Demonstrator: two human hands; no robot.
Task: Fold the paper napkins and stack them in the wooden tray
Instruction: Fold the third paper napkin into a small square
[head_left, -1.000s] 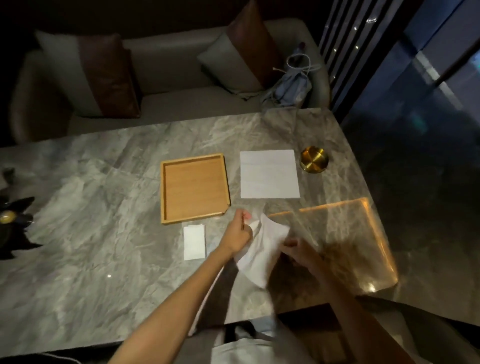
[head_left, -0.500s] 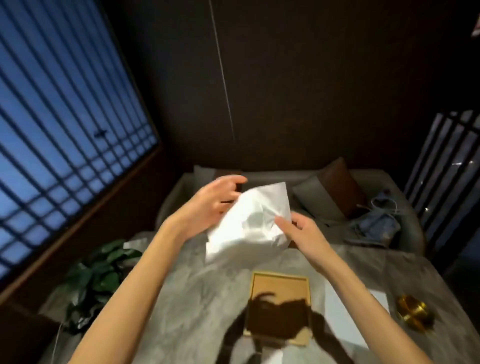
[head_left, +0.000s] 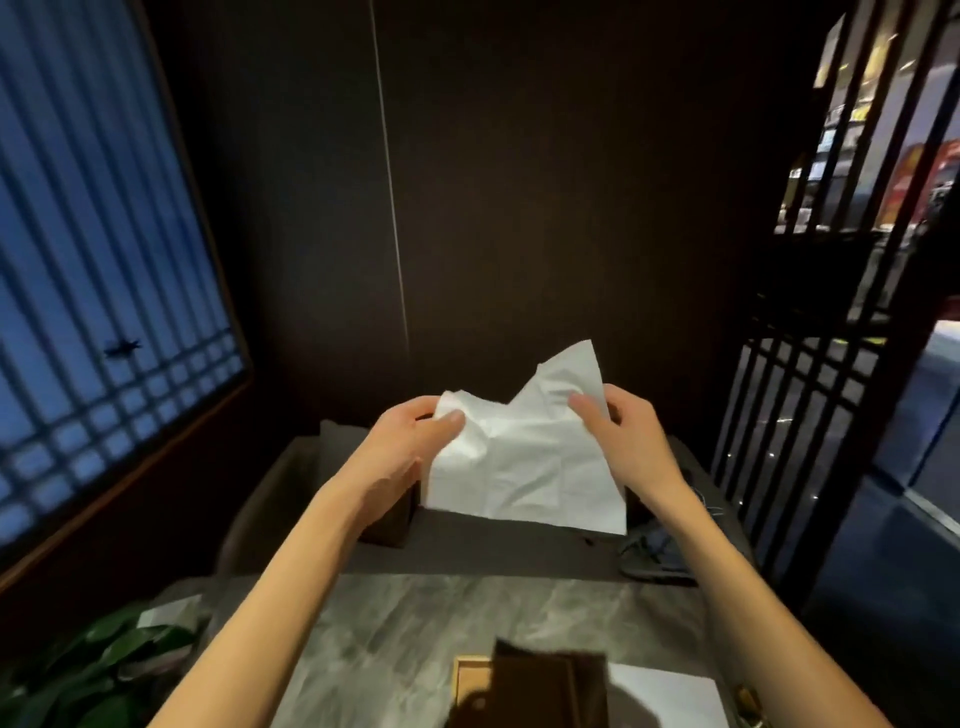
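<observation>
Both hands raised above the bench (head_left: 415, 618), sharing one white paper napkin (head_left: 524, 467). Left hand (head_left: 405, 452) pinches the napkin's upper left corner, thumb on the near face, fingers behind. Right hand (head_left: 623, 441) pinches the upper right edge the same way, thumb in front, fingers curled behind. Napkin hangs between the hands, unfolded, creased, the top edge peaked beside the right hand; it is clear of the bench. Wooden tray (head_left: 470, 675) sits on the bench well below the hands, between the forearms, mostly in dark shadow; contents can't be made out. Another flat white napkin (head_left: 670, 696) lies just beside the tray, under the right forearm. Green plant (head_left: 93, 660) is below and outside the left forearm. Dark sofa (head_left: 498, 545) is beyond the hands.
</observation>
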